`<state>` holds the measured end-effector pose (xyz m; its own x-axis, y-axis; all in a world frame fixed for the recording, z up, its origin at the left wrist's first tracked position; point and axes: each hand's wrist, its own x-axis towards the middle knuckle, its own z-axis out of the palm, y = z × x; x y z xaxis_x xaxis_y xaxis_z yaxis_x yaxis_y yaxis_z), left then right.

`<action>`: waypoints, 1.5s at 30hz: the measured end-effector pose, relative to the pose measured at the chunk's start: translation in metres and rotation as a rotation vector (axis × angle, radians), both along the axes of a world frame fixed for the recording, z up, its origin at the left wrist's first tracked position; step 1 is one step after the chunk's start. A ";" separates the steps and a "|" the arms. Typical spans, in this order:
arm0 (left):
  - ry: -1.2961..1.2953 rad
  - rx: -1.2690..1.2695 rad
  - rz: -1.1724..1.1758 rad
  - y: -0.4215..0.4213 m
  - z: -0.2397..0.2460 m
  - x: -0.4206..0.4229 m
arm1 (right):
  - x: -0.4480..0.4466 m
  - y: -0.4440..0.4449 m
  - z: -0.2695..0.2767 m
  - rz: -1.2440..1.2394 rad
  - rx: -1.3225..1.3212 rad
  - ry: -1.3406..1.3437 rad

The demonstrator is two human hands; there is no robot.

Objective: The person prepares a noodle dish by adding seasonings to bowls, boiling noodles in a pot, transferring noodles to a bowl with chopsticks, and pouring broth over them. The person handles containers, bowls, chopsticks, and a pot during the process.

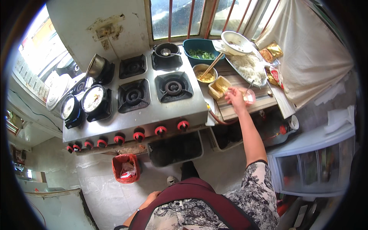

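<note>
My right hand [235, 98] reaches over a square plastic tub [215, 93] with yellowish contents and a pink container [251, 97]; whether its fingers hold anything is not clear. Near the tub stands a metal bowl [197, 77] of yellow food, with wooden chopsticks [214, 65] resting in it. Behind are a teal basin [189, 43] holding green leaves and an oval tray [263, 82] of pale noodles, partly beneath a white bowl [234, 36]. Low by the maroon apron [184, 191] is my left hand [153, 197], its fingers partly hidden.
A steel gas range [178, 115] with red knobs fills the left. It carries two pots of white contents [93, 99] [68, 107], a tilted saucepan [96, 66] and a dark pot [167, 47] with a ladle. A red-lined bin [116, 172] and a gas cylinder [277, 139] stand below.
</note>
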<state>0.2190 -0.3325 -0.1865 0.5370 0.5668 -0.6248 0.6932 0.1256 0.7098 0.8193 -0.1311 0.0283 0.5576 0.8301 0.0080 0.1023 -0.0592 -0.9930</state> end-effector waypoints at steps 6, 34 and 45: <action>0.048 -0.242 0.388 0.014 -0.031 0.021 | 0.096 0.163 -0.048 -0.180 0.001 0.141; -0.030 0.070 0.504 0.119 0.038 0.055 | -0.010 0.108 0.132 0.030 0.402 -0.066; -0.004 0.158 0.554 0.104 0.027 -0.139 | -0.402 0.177 0.069 0.599 0.413 0.290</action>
<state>0.0798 -0.2285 -0.1592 0.1352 0.8507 -0.5080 0.5514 0.3613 0.7519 0.4171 0.0459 0.0972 0.0432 0.9515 0.3045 -0.2665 0.3047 -0.9144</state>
